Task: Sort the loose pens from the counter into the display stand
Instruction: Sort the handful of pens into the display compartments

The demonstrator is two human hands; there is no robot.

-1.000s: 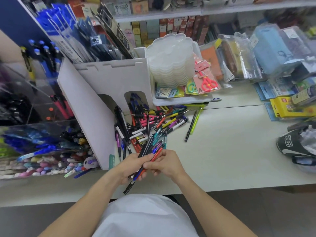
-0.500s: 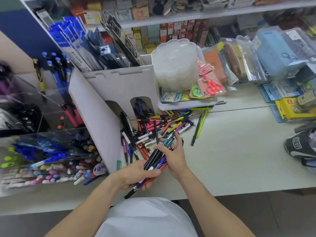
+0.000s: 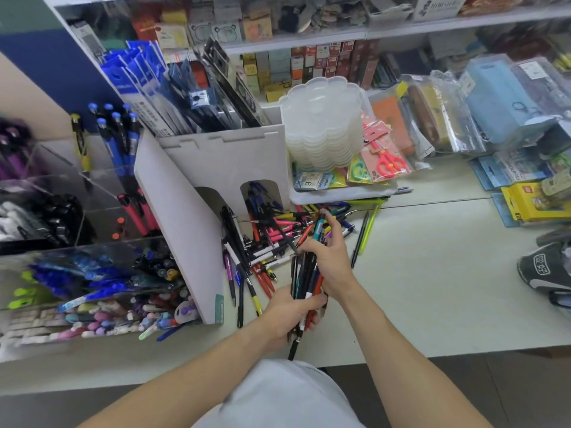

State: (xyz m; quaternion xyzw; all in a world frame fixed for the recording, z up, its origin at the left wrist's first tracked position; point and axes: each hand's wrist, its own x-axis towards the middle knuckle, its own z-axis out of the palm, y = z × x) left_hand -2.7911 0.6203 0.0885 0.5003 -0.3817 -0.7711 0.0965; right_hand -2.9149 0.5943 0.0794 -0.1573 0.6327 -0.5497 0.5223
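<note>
At shop desk (image 3: 432,288), pale laminate: left hand (image 3: 285,313) grips mixed-colour bundle of pens (image 3: 304,284); right hand (image 3: 329,257) pinches teal pen (image 3: 318,227) above scattered multicolour pen pile (image 3: 272,239). Sorting approx. early, most pens unsorted. Clear acrylic display stand (image 3: 77,273) at left, compartments part-filled. White board divider (image 3: 173,217) btwn pile & stand; stacked translucent trays (image 3: 324,125) behind.
</note>
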